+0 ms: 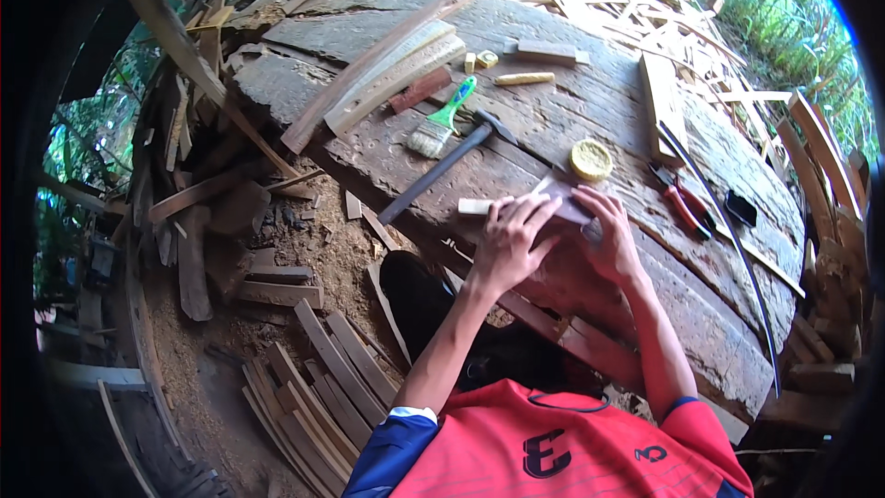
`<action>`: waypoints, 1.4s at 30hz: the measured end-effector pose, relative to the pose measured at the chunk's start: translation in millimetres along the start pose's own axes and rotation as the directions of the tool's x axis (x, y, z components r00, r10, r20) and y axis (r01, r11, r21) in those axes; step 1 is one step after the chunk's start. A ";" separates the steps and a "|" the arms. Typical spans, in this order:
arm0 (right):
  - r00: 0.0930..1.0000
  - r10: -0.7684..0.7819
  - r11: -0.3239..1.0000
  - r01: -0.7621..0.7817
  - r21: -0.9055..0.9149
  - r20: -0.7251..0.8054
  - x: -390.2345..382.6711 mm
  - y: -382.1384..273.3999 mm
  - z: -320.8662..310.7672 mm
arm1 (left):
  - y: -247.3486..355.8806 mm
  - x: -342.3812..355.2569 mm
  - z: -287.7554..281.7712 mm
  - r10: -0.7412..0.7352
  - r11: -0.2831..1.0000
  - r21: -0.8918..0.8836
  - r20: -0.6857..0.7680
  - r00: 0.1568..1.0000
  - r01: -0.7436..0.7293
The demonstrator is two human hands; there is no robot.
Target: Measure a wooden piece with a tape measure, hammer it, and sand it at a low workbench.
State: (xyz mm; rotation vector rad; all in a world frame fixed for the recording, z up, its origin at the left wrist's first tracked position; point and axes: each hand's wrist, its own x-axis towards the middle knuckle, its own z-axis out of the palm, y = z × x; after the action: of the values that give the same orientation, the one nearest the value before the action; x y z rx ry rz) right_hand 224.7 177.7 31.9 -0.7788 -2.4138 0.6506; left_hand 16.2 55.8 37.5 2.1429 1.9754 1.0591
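Both my hands are at the near edge of the worn plank table (590,111). Between them is a thin greyish-purple sheet (560,192), its exact kind unclear. My left hand (513,242) has its bent fingers on the sheet's left side, beside a pale wood strip (474,207). My right hand (608,235) grips the right side, its fingertips curled over it. Just beyond the right hand lies a round yellowish disc or lid (591,160). A hammer (452,161) and a green-handled paintbrush (444,120) lie to the left.
Red-handled pliers (690,207), a small black object (740,208) and a long black strip (728,231) lie on the right. Wooden boards (396,74) rest at the table's far left. A wood block (547,53) sits farther back. Cut slats (309,406) and sawdust cover the ground at lower left.
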 end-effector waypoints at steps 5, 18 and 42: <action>0.999 0.032 0.999 -0.033 0.016 0.031 0.6 -21.8 1.0 | -9.4 -9.5 0.0 0.062 0.996 -0.058 -0.156 0.986 -0.072; 0.991 0.137 0.988 -0.137 0.075 0.010 -7.2 -25.0 2.7 | -13.7 -21.6 3.5 0.080 0.957 -0.250 -0.267 0.960 -0.149; 0.994 0.106 0.987 -0.101 0.126 -0.029 -14.1 -58.8 10.1 | -22.5 -46.2 -35.3 -0.064 0.993 0.094 -0.087 0.994 0.072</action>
State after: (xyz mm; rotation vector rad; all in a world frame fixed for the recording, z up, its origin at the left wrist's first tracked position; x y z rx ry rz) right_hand 205.7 123.6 53.7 -0.8605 -2.2881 0.8122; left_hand -18.8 4.3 33.5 2.0926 2.1634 1.0807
